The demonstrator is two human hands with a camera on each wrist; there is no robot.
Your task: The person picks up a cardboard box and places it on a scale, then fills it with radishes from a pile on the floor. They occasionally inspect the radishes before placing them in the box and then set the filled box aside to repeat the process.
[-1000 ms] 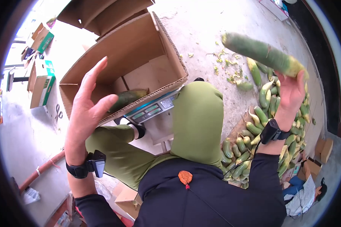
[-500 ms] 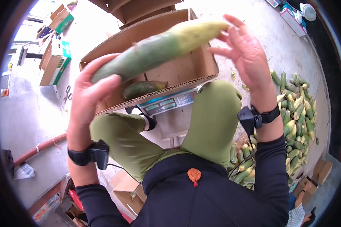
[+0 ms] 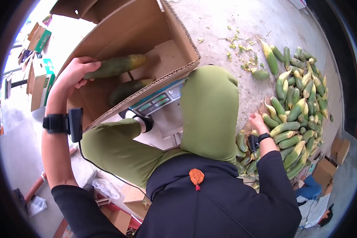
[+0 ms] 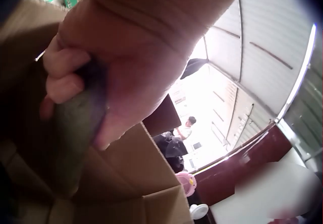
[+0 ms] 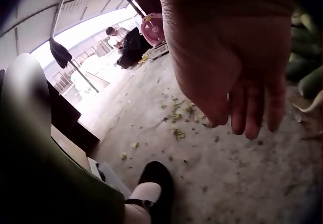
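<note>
My left hand [image 3: 76, 74] grips one end of a green radish [image 3: 115, 67] with a yellowish tip, inside the cardboard box [image 3: 186, 43]. Another radish [image 3: 127, 90] lies on the box floor beside it. The left wrist view shows the fingers and thumb of my left hand [image 4: 121, 67] around the radish [image 4: 78, 128]. At the left edge of the radish pile [image 3: 297, 109], my right hand [image 3: 258, 122] hangs over the floor. In the right wrist view, my right hand [image 5: 232, 77] has its fingers extended and loosely bent, with nothing in them.
The box stands on a scale [image 3: 158, 101] with a lit display. Leaf scraps [image 3: 242, 47] lie on the concrete floor. Green and white boxes [image 3: 43, 83] stand at the far left. Another person [image 3: 313, 208] is at the lower right.
The radish passed from my right hand to my left, which has lowered it into the box. My right hand has moved back to the pile, empty.
</note>
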